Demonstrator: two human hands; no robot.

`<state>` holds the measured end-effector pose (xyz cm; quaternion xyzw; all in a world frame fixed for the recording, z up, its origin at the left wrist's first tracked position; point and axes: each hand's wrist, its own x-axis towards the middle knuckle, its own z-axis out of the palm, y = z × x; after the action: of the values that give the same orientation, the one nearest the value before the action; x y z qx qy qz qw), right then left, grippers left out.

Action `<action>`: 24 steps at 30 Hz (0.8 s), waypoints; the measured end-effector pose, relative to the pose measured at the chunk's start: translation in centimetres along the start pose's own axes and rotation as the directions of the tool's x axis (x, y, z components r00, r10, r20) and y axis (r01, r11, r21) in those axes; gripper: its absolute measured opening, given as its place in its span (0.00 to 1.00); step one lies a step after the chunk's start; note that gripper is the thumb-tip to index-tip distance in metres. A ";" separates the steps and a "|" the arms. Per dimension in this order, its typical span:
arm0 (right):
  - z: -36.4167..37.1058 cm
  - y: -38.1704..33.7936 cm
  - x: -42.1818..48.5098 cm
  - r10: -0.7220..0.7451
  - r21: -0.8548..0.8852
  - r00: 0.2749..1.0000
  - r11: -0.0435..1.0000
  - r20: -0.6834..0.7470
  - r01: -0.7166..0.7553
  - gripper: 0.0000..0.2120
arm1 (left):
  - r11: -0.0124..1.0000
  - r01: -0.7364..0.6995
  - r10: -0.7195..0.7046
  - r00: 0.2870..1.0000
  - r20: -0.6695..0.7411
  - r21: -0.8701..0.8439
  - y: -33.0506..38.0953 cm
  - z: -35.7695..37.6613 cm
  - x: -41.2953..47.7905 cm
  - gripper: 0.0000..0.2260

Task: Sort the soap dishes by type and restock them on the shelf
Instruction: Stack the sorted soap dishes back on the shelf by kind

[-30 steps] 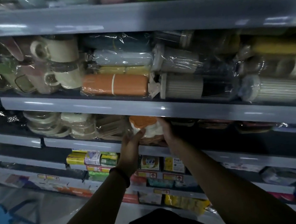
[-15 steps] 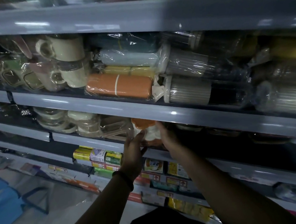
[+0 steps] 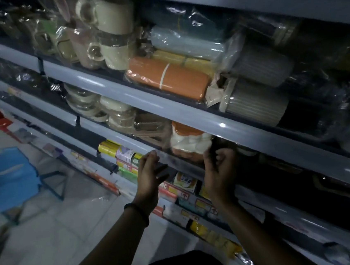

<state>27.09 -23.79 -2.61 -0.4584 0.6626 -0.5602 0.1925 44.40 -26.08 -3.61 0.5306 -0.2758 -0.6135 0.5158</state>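
The wrapped orange-and-white soap dishes (image 3: 189,141) are sitting at the shelf (image 3: 122,136) edge. The left grip (image 3: 150,173), at 7 o'clock from them, is hovering with fingers apart. The right grip (image 3: 219,171), at 5 o'clock, is curling, blurred; I cannot tell whether it is clamping anything.

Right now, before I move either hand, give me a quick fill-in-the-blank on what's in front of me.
1. The soap dish pack on the shelf is white with an ____ top.
2. The black band sits on the ____ wrist.
3. The cream mugs stand one shelf ____ the soap dish pack.
4. The stool on the floor is ____.

Missing words: orange; left; above; blue.
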 end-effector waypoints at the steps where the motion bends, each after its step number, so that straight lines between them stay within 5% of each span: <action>1: 0.2 -0.2 -0.9 -0.078 0.004 0.997 0.997 0.027 0.078 0.12 | 1.000 0.002 -0.001 1.000 -0.024 0.018 -0.5 -0.6 -0.5 0.17; 4: 1.4 -0.1 -3.6 -0.236 0.014 0.930 0.970 0.282 0.242 0.03 | 0.988 0.002 0.014 0.995 -0.103 0.152 -2.5 -3.2 -2.4 0.11; 7: 4.3 0.9 -6.3 -0.168 0.044 0.806 0.984 0.568 0.174 0.04 | 0.942 0.026 0.062 0.967 -0.249 0.336 -5.1 -7.1 -4.7 0.02; 12: 9.1 2.8 -12.3 0.073 -0.118 0.453 0.990 0.888 0.071 0.09 | 0.838 0.240 -0.010 0.904 -0.426 0.490 -8.2 -15.6 -10.4 0.02; 18: 12.3 2.8 -19.9 0.307 -0.327 0.156 0.937 0.939 0.124 0.12 | 0.812 0.467 -0.253 0.822 -0.511 0.349 -8.7 -25.9 -16.4 0.05; 24: 16.2 3.1 -28.4 0.468 -0.469 0.049 0.864 0.882 0.186 0.08 | 0.787 0.566 -0.377 0.756 -0.535 0.245 -12.8 -37.9 -23.3 0.06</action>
<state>52.69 -9.67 -17.60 -0.6728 0.5033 0.1085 0.5312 73.25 7.44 -17.18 0.8049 -0.1169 -0.5140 0.2726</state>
